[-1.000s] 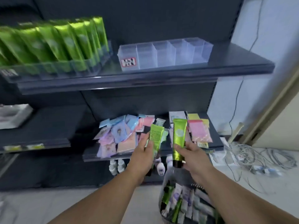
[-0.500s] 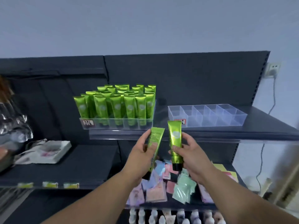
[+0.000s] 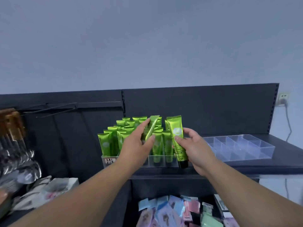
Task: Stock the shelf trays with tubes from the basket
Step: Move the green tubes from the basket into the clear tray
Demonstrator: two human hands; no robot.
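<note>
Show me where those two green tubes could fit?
The clear tray right of the right hand has bare compartments; the dark shelf strip before it is bare too. The green-tube tray behind the left hand is packed.

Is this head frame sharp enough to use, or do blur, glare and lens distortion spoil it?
Head view: usable. The left hand, right hand and their green tubes are fairly sharp; silvery packets at the left edge smear; the wide lens bows the shelf; light is flat, no hard glare on the empty tray.
</note>
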